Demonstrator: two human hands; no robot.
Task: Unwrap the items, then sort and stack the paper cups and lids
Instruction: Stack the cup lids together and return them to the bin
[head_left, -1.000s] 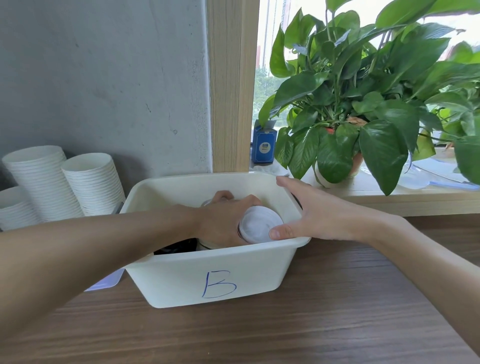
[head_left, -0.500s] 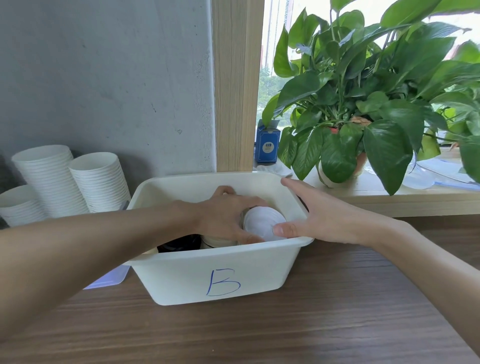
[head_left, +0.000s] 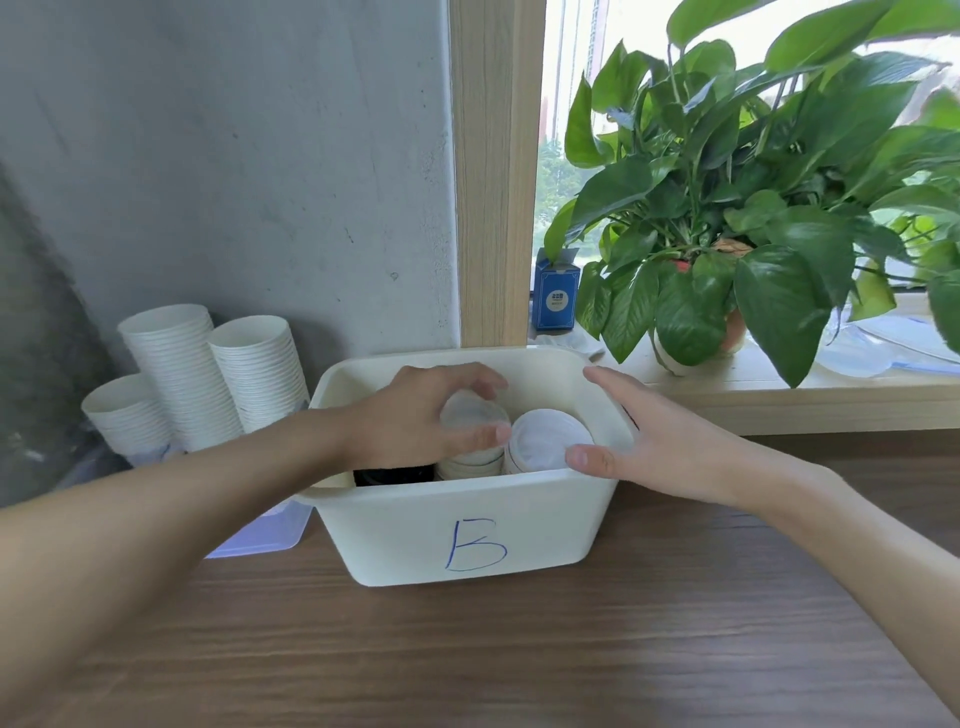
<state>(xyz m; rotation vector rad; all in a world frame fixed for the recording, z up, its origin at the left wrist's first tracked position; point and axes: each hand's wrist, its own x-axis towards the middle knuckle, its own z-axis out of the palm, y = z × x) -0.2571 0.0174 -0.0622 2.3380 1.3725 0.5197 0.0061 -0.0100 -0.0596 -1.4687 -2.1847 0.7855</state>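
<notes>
**A:** From the head camera, how tight is it around the bin (head_left: 415, 525)?

**B:** Its back rim sits close to the grey wall and the wooden window post (head_left: 496, 208). The stacked paper cups (head_left: 179, 374) stand just beside its left wall. In front of it and to its right the wooden table (head_left: 519, 665) lies bare, up to the windowsill (head_left: 779, 405).

**A:** And the hands?

**B:** The left hand (head_left: 410, 415) reaches in over the left rim, fingers and thumb curled round a lid stack (head_left: 470, 415) inside the bin. The right hand (head_left: 660, 441) lies along the right rim with its fingers straight. Its thumb rests on the front edge, next to a second pile of lids (head_left: 543, 439). Something black (head_left: 395, 474) shows low in the bin, under the left wrist.

**A:** Any writing?

**B:** A blue hand-drawn "B" on the bin's front wall. The blue carton (head_left: 557, 299) on the sill, beside the potted plant (head_left: 727, 223), carries a white label too small to read.
</notes>
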